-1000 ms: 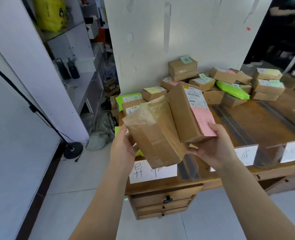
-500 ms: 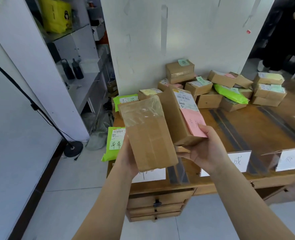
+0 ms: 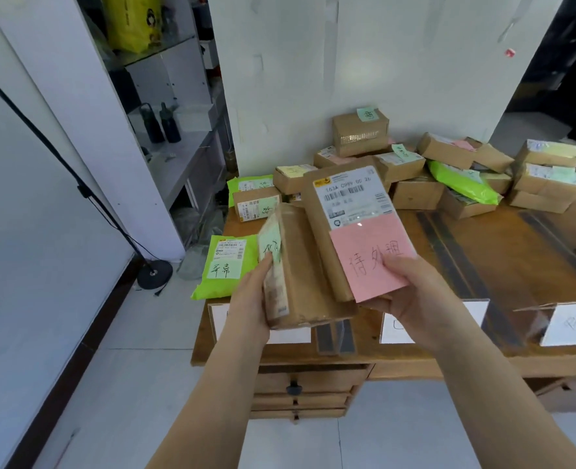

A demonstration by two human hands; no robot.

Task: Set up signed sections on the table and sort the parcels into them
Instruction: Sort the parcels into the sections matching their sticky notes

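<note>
My left hand point(image 3: 251, 301) grips a brown cardboard parcel point(image 3: 302, 269) with a pale green note on its side, held above the table's front left corner. My right hand point(image 3: 411, 292) holds a second brown parcel point(image 3: 351, 211) with a white shipping label and a pink handwritten note, its thumb on the note. The two parcels touch side by side. White paper signs point(image 3: 572, 324) stand along the front edge of the wooden table point(image 3: 503, 265); two of them are partly hidden by my hands. A green mailer bag point(image 3: 225, 265) lies at the left edge.
A heap of brown boxes point(image 3: 415, 191) and a green bag point(image 3: 462, 182) fills the back of the table against the white wall. Dark tape strips run across the tabletop. Drawers sit under the table. A black stand point(image 3: 153, 274) and shelves are on the left.
Both parcels have tilted flatter and turned. The pink note and label now face me, and the left parcel shows its side with the green note. The view has come closer to the table.
</note>
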